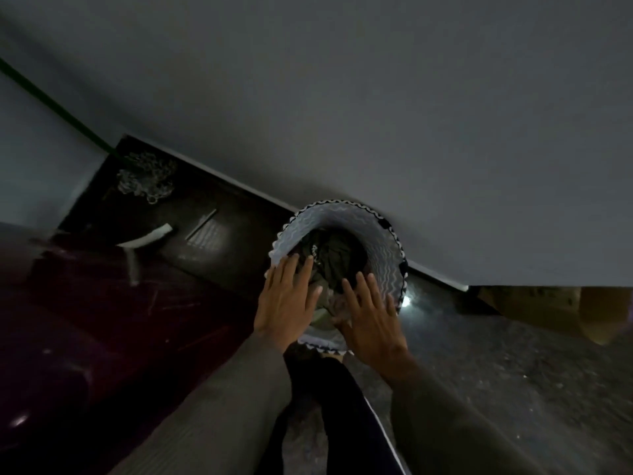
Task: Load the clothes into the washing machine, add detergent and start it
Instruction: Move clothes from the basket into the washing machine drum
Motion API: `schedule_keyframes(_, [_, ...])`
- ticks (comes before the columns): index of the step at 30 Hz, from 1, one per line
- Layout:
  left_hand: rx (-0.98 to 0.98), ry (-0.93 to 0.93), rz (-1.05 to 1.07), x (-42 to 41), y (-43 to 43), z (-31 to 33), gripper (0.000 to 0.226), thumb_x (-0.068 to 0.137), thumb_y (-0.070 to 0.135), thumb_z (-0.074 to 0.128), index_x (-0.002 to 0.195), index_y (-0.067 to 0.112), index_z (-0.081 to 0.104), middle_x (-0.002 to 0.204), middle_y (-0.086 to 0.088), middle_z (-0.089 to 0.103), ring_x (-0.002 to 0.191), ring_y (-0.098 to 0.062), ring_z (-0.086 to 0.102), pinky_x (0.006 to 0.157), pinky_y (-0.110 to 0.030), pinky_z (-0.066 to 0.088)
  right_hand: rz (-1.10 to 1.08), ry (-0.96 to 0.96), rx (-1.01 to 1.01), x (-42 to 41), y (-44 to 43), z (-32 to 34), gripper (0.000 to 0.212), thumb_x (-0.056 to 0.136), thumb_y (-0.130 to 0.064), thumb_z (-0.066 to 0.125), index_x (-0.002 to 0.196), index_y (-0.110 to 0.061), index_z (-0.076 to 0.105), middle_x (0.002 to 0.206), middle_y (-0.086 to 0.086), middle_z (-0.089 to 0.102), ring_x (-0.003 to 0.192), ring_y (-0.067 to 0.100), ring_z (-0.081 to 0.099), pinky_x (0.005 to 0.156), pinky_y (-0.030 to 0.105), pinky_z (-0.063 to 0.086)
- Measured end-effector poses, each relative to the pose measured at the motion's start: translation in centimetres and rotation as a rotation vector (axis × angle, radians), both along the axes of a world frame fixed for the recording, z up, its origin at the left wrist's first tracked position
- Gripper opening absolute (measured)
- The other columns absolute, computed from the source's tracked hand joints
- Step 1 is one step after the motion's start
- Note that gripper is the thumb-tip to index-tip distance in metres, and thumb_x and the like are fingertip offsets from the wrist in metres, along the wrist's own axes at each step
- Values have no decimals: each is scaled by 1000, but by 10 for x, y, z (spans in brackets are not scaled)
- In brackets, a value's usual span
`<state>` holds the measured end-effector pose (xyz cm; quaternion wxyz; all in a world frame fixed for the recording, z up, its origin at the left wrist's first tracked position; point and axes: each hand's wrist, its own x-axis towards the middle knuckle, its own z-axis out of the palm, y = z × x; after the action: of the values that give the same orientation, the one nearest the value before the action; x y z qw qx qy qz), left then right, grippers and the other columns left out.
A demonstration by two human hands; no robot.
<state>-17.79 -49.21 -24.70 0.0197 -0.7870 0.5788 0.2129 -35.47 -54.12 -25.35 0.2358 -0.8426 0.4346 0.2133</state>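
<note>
Standing against the grey wall (376,97) on the dark floor (496,354), a woven laundry basket (383,248) held dark clothes (334,255). Over its near rim, the left hand (286,303) and right hand (371,320) hovered palm-down, fingers (305,269) spread wide, gripping nothing.

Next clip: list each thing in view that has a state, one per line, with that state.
Basket: upright on the floor by the wall, holding clothes.
Clothes: dark, piled inside the basket, not yet taken out.
Left hand: open, fingers spread, over the basket's near left rim, holding nothing.
Right hand: open, fingers spread, over the clothes, holding nothing.
Washing machine: not in view.
</note>
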Motion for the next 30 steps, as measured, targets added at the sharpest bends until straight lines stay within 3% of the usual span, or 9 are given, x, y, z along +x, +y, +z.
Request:
schedule_keyframes(4, [66,24,19,-3,-9,-66,61,104,46,31,155,16,22,157,-11,29,146,-25,27,118,-39,30,-31,36,49,1,-13,-63,77,100,-56,33,157,-24,-7,165,6,-13,150,26,-17,121,54,7])
schedule_keyframes(11, [198,140,174,2,-49,-176,64,101,48,38,156,20,21,161,-12,21,146,-32,24,116,-47,30,-172,41,180,6,-41,-170,75,100,-53,34,156,-28,-9,164,4,-14,151,27,-14,120,55,14])
schedule_keyframes(16, [232,232,249,5,-84,-234,68,101,47,41,158,23,14,162,-15,16,148,-34,20,114,-49,30,-388,-70,271,27,-63,-249,96,93,-47,57,155,-26,-13,164,13,-9,149,40,7,115,53,28])
schedule_keyframes(19, [256,359,380,5,-99,-263,72,100,47,44,158,23,10,163,-17,15,148,-36,21,117,-48,27,-549,-161,268,46,-75,-280,104,89,-45,65,155,-26,-13,162,20,-3,143,44,24,108,51,35])
schedule_keyframes(21, [255,517,533,3,-108,-274,75,101,45,46,159,22,5,163,-11,16,147,-33,23,115,-44,28,-601,-248,291,56,-82,-301,111,83,-49,69,154,-29,-13,162,22,-2,143,47,23,109,54,36])
schedule_keyframes(23, [206,665,662,1,-116,-284,75,101,38,49,159,19,4,162,-6,24,146,-28,29,114,-37,30,-602,-287,300,64,-87,-321,115,73,-65,61,155,-29,-11,162,21,4,144,47,20,112,53,32])
schedule_keyframes(25, [167,800,780,1,-121,-297,73,101,29,53,158,22,8,158,-5,33,143,-28,35,115,-37,32,-608,-264,294,69,-89,-340,108,76,-63,58,157,-24,-2,159,23,14,141,45,28,111,48,31])
schedule_keyframes(28, [159,945,867,0,-120,-310,70,98,14,53,157,27,17,149,-6,44,135,-27,44,113,-43,38,-620,-270,258,75,-93,-352,70,98,-28,56,154,-15,17,150,28,31,134,43,38,110,42,33])
schedule_keyframes(30, [195,955,841,-1,-115,-311,67,97,6,50,155,26,24,137,-4,52,124,-23,49,107,-36,41,-622,-298,184,75,-93,-349,47,103,-20,45,147,-10,35,143,24,44,130,40,45,109,41,35])
